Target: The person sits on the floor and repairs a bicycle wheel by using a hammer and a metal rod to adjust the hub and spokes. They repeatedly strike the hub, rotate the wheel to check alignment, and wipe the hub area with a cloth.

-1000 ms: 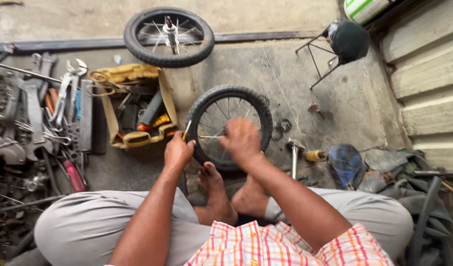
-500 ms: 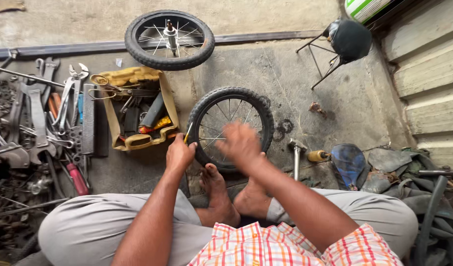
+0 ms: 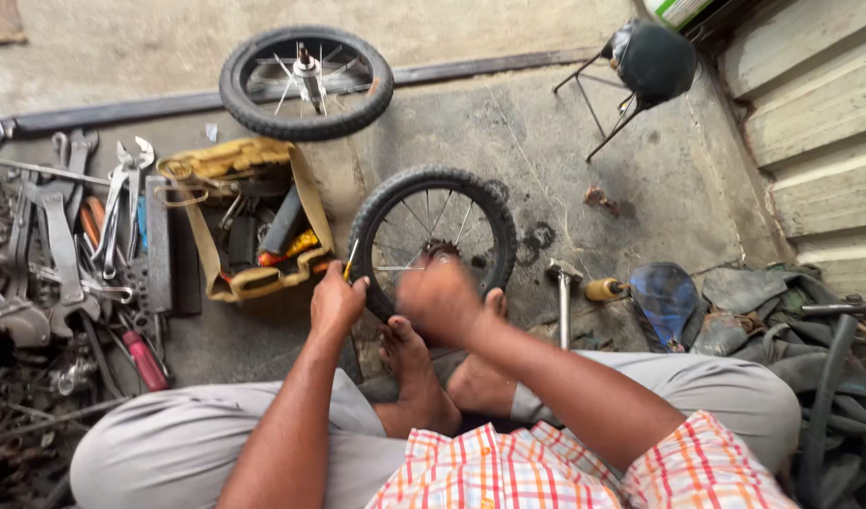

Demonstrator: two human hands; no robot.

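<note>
We look down from above at our own lap as we sit on a concrete floor (image 3: 565, 141), knees spread in grey trousers, bare feet (image 3: 424, 377) together in front of us. A small spoked bicycle wheel (image 3: 433, 236) with a black tyre stands just beyond our toes, leaning toward us, its lower edge hidden behind our hands and feet.

Our left hand (image 3: 337, 300) is closed around a thin yellow-handled tool (image 3: 350, 259), whose tip meets the left side of the tyre. Our right hand (image 3: 440, 297) is blurred; it rests against the near part of the wheel, over the spokes, and we cannot tell whether it is open or gripping anything.

Just left of the wheel sits an open yellow tool bag (image 3: 245, 221) holding dark and orange tools. Further left, spanners and pliers (image 3: 84, 226) lie scattered on the floor among other metal parts. A second wheel (image 3: 306, 83), lying flat with its axle pointing up, rests well beyond the first, near a dark strip along the floor.

To the right of the wheel, a hammer (image 3: 565, 292) lies on the floor, near our right knee. Beside it are a small yellowish object and a blue bicycle saddle (image 3: 667, 297). A black saddle on thin metal rails (image 3: 650, 61) stands at the top right. Dark rubber tubes and rags (image 3: 819, 377) pile up at the far right.
</note>
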